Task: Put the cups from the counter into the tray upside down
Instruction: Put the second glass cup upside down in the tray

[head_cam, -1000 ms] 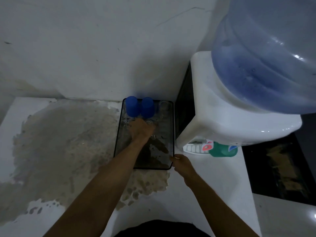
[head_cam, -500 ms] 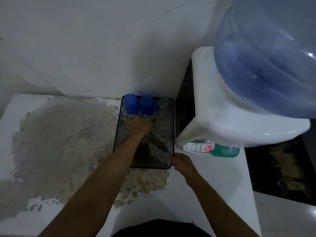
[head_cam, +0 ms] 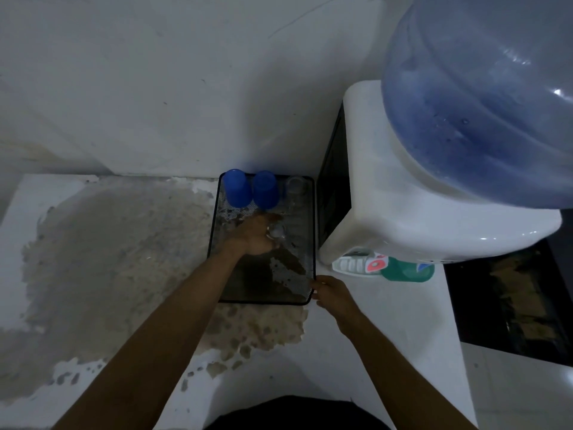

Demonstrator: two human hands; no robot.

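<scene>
A black mesh tray [head_cam: 305, 276] sits on the white counter against the wall, beside the water dispenser. Two blue cups [head_cam: 237, 187] [head_cam: 265, 189] stand upside down along its far edge, with a clear glass [head_cam: 296, 187] upside down to their right. My left hand [head_cam: 254, 235] is inside the tray, closed around another clear glass [head_cam: 277, 232] just in front of the blue cups. My right hand [head_cam: 330, 291] holds the tray's near right corner.
A white water dispenser [head_cam: 403, 206] with a large blue bottle [head_cam: 483, 100] stands right of the tray, its taps [head_cam: 384, 265] hanging beside the tray's right edge. The counter [head_cam: 102, 252] left of the tray is worn and stained.
My left hand has drawn back a little from the blue cups and now shows a clear glass in its grip. My right hand stays on the tray's corner.
</scene>
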